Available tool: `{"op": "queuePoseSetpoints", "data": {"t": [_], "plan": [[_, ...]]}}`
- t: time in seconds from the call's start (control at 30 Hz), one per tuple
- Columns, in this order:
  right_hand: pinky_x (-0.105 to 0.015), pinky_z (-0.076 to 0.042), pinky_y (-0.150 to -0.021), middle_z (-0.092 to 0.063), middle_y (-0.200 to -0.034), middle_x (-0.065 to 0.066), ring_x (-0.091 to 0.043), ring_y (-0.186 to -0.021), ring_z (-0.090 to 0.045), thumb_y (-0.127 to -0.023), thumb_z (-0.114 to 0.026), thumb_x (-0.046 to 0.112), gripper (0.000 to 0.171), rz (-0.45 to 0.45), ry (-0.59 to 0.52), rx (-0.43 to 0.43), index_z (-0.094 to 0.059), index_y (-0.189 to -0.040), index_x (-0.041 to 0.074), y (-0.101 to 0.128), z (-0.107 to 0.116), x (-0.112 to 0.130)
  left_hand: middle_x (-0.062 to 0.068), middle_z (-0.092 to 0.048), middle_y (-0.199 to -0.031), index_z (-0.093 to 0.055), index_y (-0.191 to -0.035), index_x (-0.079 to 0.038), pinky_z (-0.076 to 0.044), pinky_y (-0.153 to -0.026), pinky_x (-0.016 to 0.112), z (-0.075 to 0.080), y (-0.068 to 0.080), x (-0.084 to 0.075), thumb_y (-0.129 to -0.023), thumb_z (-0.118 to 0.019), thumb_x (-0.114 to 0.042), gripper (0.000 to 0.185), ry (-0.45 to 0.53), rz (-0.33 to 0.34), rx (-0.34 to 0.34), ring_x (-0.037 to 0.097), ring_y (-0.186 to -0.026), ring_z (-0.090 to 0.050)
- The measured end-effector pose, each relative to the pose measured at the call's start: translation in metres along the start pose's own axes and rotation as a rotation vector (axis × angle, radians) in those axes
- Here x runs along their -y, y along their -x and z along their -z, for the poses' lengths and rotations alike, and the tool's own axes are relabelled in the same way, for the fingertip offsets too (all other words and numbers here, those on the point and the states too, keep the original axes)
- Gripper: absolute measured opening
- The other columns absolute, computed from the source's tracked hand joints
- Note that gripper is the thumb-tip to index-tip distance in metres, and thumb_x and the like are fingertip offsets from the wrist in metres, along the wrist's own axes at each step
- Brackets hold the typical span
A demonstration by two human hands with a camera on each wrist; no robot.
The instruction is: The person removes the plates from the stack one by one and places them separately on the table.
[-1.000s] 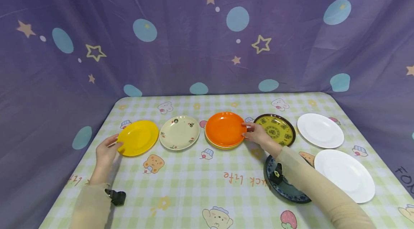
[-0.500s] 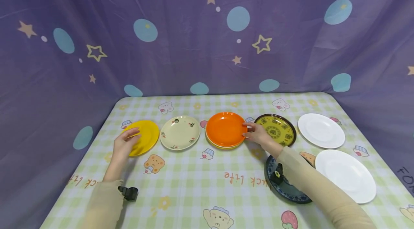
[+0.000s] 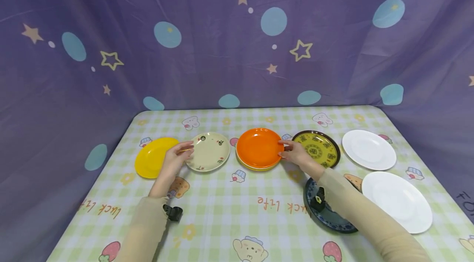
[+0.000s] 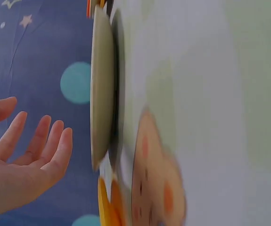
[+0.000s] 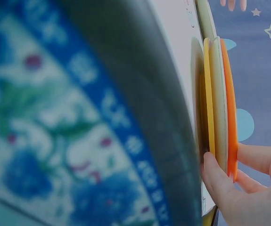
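Observation:
My left hand (image 3: pixel 172 164) hovers over the gap between a yellow plate (image 3: pixel 153 158) and a cream plate (image 3: pixel 209 153) with small printed motifs. In the left wrist view its fingers (image 4: pixel 60 150) are spread, holding nothing, apart from the cream plate's rim. My right hand (image 3: pixel 298 156) grips the right edge of a plate stack. An orange plate (image 3: pixel 259 148) tops this stack; the right wrist view shows a cream plate (image 5: pixel 217 94) under it and a yellow plate (image 5: pixel 209 108) lowest. The thumb (image 5: pixel 213 165) is at the yellow rim, fingers at the orange one.
Right of the stack lies a yellow-green patterned plate (image 3: pixel 318 149) with a dark rim. A dark blue patterned plate (image 3: pixel 326 216) is partly hidden beneath my right forearm. Two white plates (image 3: pixel 368 149) lie on the right of the checked tablecloth (image 3: pixel 218 221). A purple curtain (image 3: pixel 207 77) stands behind.
My left hand has let go of the left yellow plate's edge and moved right across it to the cream plate's left side. My right hand has stayed at the stack.

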State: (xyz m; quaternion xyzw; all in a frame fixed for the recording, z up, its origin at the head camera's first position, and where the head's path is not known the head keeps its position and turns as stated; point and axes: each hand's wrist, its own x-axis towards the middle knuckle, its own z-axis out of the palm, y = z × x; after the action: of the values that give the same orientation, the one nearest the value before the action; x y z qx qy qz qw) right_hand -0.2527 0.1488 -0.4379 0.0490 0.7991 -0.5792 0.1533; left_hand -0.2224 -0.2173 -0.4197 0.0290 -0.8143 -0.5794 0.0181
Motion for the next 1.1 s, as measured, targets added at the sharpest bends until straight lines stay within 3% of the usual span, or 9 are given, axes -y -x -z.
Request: {"op": "queuePoseSetpoints", "data": {"t": [0.1, 0.27, 0.5, 0.77, 1.1], "plan": [[-0.033, -0.053, -0.079, -0.048, -0.111, -0.026, -0.019, -0.081, -0.056, -0.083, -0.055, -0.003, 0.046, 0.004, 0.005, 0.004, -0.043, -0.128, -0.001, 0.0, 0.0, 0.0, 0.02, -0.052, -0.118, -0.05, -0.121, 0.0, -0.05, -0.083, 0.034, -0.013, 0.002, -0.011, -0.088, -0.053, -0.011, 0.036, 0.03, 0.0, 0.033, 0.021, -0.096, -0.055], [-0.033, -0.053, -0.079, -0.049, -0.11, -0.027, -0.021, -0.084, -0.056, -0.083, -0.056, -0.003, 0.045, 0.031, 0.015, 0.008, -0.044, -0.127, -0.003, 0.001, 0.001, 0.0, 0.023, -0.052, -0.114, -0.05, -0.12, 0.003, -0.049, -0.084, 0.042, -0.032, -0.004, -0.011, -0.087, -0.053, -0.006, 0.035, 0.051, -0.021, 0.062, 0.036, -0.1, -0.053], [-0.033, -0.053, -0.079, -0.049, -0.111, -0.025, -0.022, -0.087, -0.056, -0.083, -0.055, -0.003, 0.045, 0.024, 0.025, 0.001, -0.045, -0.126, -0.001, 0.002, 0.001, 0.0, 0.025, -0.056, -0.108, -0.053, -0.117, 0.005, -0.053, -0.077, 0.039, -0.058, -0.01, -0.015, -0.084, -0.054, 0.0, 0.033, 0.051, -0.049, 0.073, 0.036, -0.092, -0.056], [-0.033, -0.052, -0.079, -0.048, -0.112, -0.026, -0.023, -0.089, -0.056, -0.083, -0.055, -0.002, 0.045, 0.041, 0.03, 0.014, -0.044, -0.127, -0.002, 0.002, 0.001, -0.002, 0.021, -0.059, -0.105, -0.055, -0.114, 0.004, -0.054, -0.072, 0.029, -0.083, -0.016, -0.016, -0.082, -0.057, -0.001, 0.033, 0.029, -0.037, 0.086, 0.027, -0.086, -0.058], [-0.032, -0.053, -0.079, -0.049, -0.11, -0.026, -0.021, -0.085, -0.057, -0.083, -0.055, -0.002, 0.045, 0.041, 0.029, 0.009, -0.045, -0.127, -0.001, 0.001, 0.001, -0.002, 0.019, -0.058, -0.106, -0.055, -0.115, 0.003, -0.053, -0.068, 0.03, -0.108, -0.019, -0.022, -0.081, -0.058, -0.003, 0.035, -0.076, -0.062, 0.083, 0.028, -0.084, -0.058]]}}
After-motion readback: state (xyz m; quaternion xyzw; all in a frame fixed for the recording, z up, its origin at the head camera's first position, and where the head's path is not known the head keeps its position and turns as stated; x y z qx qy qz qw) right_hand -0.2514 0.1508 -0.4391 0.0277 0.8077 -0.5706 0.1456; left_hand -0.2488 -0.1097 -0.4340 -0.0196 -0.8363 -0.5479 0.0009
